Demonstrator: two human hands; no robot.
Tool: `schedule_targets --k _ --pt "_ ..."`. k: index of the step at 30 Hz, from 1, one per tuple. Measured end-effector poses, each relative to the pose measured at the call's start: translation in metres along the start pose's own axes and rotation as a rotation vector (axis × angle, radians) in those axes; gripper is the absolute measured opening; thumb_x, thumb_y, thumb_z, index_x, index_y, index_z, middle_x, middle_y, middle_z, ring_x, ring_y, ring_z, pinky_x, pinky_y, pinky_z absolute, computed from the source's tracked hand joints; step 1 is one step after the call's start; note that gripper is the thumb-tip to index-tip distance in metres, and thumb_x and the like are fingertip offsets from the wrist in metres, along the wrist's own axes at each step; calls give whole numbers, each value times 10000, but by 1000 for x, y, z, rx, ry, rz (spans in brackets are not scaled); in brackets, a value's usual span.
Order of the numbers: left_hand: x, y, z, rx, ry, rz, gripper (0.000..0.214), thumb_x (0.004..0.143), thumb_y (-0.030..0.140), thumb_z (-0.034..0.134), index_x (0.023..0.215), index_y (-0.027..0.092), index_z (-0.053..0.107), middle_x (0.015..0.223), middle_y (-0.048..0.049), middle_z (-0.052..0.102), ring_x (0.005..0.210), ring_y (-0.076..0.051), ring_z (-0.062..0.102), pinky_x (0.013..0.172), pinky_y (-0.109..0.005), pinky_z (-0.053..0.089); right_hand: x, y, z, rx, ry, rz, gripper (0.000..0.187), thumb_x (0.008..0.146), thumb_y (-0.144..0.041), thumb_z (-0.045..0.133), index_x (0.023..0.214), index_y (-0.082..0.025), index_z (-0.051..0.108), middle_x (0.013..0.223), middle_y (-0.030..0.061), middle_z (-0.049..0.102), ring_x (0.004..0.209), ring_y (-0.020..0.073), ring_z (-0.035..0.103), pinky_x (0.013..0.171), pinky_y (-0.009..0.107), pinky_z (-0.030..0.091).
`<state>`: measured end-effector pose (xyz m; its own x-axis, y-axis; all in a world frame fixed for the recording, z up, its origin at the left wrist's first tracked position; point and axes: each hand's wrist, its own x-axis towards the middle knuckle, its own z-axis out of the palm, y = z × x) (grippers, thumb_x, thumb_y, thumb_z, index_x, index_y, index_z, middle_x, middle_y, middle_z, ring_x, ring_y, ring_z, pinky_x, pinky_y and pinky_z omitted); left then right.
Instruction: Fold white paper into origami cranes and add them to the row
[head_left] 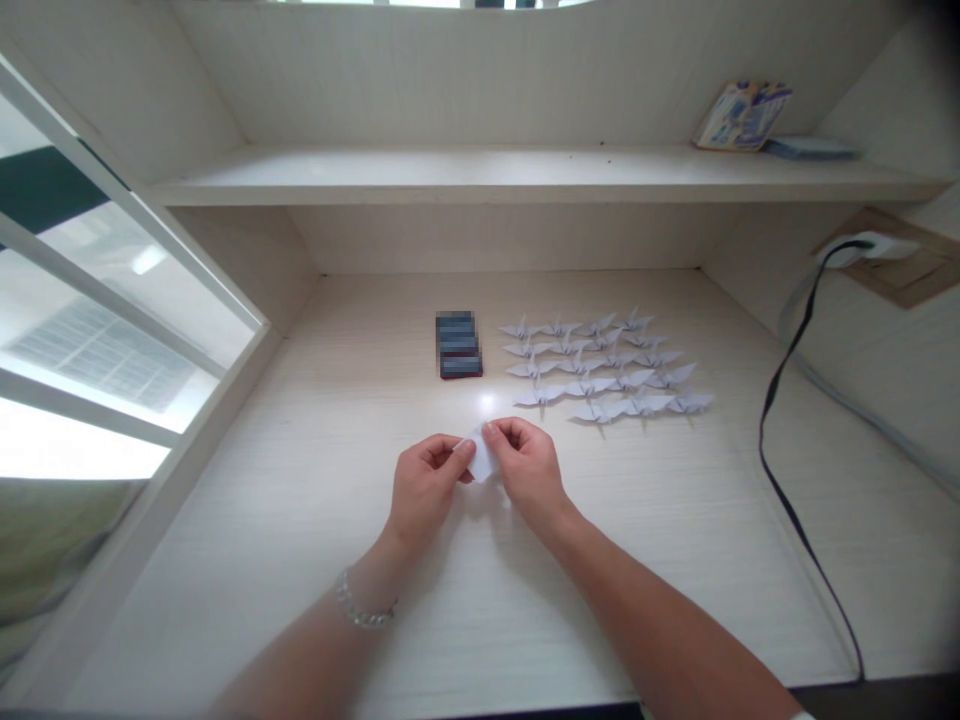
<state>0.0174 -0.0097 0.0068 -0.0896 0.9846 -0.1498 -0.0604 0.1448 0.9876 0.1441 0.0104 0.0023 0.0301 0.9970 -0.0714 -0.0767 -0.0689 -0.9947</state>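
Observation:
Between my two hands is a small folded piece of white paper (481, 462), held just above the desk. My left hand (426, 482) pinches its left edge with thumb and fingers, and a bracelet circles that wrist. On the other side, my right hand (528, 468) grips the upper right edge between thumb and curled fingers. Beyond the hands, to the right, several white folded paper cranes (600, 365) stand in rows on the desk. A dark phone (459, 345), its screen blurred, lies to the left of the cranes.
The pale desk (300, 450) has a shelf (480, 175) above its back. A small box (742, 115) leans at the shelf's right end. A black cable (772, 390) hangs from the wall socket (911, 265) to the desk's right front. A window (97, 280) is at left.

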Motion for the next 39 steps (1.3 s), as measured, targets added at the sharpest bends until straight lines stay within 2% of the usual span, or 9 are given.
schedule_targets --k 4,10,17,23,29,35,39 --pt "0 0 -2 -11 1 -5 202 685 332 694 705 131 679 603 -27 632 546 -120 548 543 -221 435 2 0 -1 85 -52 65 238 738 -386 610 710 -150 627 620 3 594 547 118 509 510 234 395" --pt "-1 1 -3 29 -16 7 199 697 333 687 714 134 688 615 -37 646 547 -124 547 536 -222 427 4 -7 -8 109 -227 122 221 672 -367 674 701 -153 630 631 5 621 558 123 536 527 240 419" --pt "-4 5 -1 57 -49 8 190 701 335 680 683 146 687 562 -23 631 526 -125 549 532 -220 425 7 -10 -13 84 -147 133 207 622 -339 716 674 -147 659 627 21 648 541 126 546 520 245 421" --pt "-5 5 0 67 -30 -3 202 696 343 686 681 142 687 560 -24 639 519 -123 556 529 -217 428 8 -10 -13 79 -116 121 198 675 -348 674 662 -151 656 609 8 630 533 117 534 508 238 409" --pt "0 0 -4 60 62 4 267 697 385 681 786 134 695 612 -36 661 555 -128 582 563 -228 461 5 -5 -12 39 -241 151 229 673 -329 681 807 -148 636 665 13 640 559 122 560 504 230 439" --pt "3 -2 -3 -16 -60 -42 323 662 304 726 913 121 637 620 -9 627 569 -117 575 563 -216 456 7 0 -12 46 -178 166 229 664 -321 692 762 -133 605 542 -15 578 471 97 519 468 215 412" --pt "3 -3 -3 -36 -28 -12 306 684 267 710 930 142 578 572 32 582 525 -86 536 536 -189 417 7 1 -11 102 -220 189 253 672 -332 690 800 -136 592 566 -13 588 503 100 543 498 219 442"
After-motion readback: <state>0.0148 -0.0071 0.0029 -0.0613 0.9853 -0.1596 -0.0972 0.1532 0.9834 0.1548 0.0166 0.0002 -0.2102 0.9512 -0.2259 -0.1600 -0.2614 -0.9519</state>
